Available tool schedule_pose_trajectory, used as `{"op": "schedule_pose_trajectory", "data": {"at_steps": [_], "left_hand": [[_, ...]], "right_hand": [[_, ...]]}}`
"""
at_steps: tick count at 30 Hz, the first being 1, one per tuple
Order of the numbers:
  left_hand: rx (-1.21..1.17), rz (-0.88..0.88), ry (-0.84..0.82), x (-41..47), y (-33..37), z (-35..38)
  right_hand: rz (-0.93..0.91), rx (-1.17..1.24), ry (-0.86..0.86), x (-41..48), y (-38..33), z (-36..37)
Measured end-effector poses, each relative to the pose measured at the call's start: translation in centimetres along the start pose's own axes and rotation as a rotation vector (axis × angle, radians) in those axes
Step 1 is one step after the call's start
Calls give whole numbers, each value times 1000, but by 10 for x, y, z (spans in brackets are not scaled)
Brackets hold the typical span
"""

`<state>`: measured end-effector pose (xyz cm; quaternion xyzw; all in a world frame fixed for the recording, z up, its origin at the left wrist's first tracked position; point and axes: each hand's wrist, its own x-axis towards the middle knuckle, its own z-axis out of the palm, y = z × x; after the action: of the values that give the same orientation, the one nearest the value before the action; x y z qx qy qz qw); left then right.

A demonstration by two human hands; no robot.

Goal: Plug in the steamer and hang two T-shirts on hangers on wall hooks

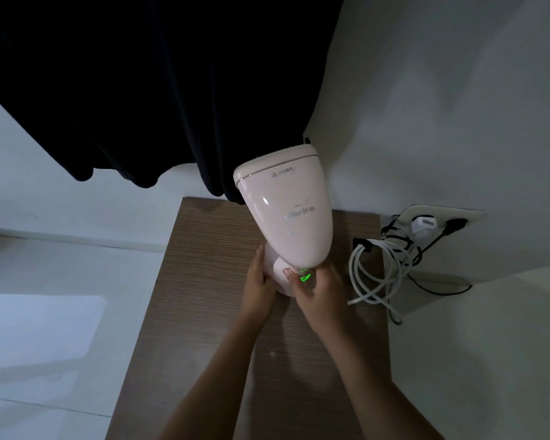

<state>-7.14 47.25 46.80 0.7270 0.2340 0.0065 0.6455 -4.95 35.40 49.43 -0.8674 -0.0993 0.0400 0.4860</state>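
A home room — dark curtain point(146, 90), wooden side table point(204, 312), wall socket point(438, 220) with chargers.

One view only: a wide-angle camera worn on the head. It faces forward and steeply down onto the wooden counter point(204, 281) at close range, so the left hand point(256, 282) and right hand point(318, 292) on the steamer point(286, 214) fall near frame centre. Dark hanging fabric point(140, 90) fills the top of the frame; the wall socket plate point(470, 214) lies at right.
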Motion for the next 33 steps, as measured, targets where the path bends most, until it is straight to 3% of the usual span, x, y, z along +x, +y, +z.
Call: {"op": "schedule_pose_trajectory", "data": {"at_steps": [9,26,33], "left_hand": [[-4,-77,-43,3,-49,17],[92,-48,-44,-12,-14,35],[190,36,-94,-12,-15,28]], "right_hand": [[-17,23,37,-7,8,-20],[-29,-15,156,-20,17,-28],[35,35,61,-21,15,-30]]}}
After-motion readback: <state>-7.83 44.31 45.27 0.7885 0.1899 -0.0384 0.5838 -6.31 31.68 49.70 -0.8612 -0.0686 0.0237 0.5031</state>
